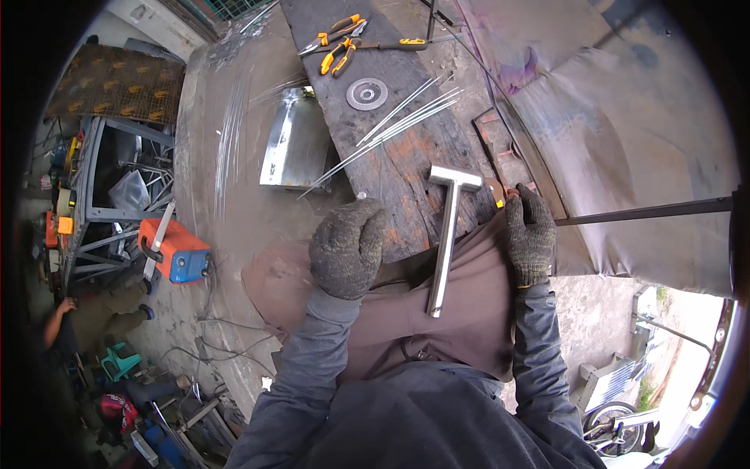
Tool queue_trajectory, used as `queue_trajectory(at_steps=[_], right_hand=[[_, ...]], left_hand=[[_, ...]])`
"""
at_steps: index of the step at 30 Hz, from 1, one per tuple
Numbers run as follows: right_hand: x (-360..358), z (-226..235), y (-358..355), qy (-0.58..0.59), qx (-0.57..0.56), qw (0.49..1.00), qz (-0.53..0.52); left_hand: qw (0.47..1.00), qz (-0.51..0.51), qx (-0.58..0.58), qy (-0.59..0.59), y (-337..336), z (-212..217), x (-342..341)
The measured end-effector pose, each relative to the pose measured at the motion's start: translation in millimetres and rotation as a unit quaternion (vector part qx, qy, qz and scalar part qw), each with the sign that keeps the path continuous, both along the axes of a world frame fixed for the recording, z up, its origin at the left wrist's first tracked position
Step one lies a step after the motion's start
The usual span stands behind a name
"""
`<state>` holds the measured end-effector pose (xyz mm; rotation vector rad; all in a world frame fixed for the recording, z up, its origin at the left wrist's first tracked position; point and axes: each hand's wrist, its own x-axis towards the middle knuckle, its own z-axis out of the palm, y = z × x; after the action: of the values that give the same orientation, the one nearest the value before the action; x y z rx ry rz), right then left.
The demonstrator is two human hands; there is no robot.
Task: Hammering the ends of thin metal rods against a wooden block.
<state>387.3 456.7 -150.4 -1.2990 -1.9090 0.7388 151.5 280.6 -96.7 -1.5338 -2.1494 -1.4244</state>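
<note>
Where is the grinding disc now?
In the head view, the grinding disc lies upper middle on the wooden plank, between the pliers and thin metal rods.

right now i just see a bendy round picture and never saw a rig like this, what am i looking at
No robot here: these are a person's gloved left hand and right hand, seen from a camera on their head. Its wide lens bends straight edges. On the board lie pliers, a disc and thin rods. A metal T-bar lies from the board to the lap, held by neither hand. The left grip looks closed; whether either holds something small is hard to tell.
</note>
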Motion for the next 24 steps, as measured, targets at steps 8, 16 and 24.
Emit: queue_trajectory(at_steps=[8, 16, 24], right_hand=[[-1.8, -7.0, -0.3, 0.005, 0.023, 1.0, -0.01], [1.2, -11.5, 2.8, 0.021, -0.013, 1.0, -0.004], [1.8, -12.2, 3.6, 0.004, 0.002, 1.0, -0.012]], left_hand=[[0.996, -0.084, -0.003, 0.031, 12.0, 8.1, 22.6], [0.978, -0.039, 0.046, -0.2, 30.5, 4.9, 37.3], [0.953, -0.05, 0.106, -0.281, 31.0, 5.1, 39.6]])
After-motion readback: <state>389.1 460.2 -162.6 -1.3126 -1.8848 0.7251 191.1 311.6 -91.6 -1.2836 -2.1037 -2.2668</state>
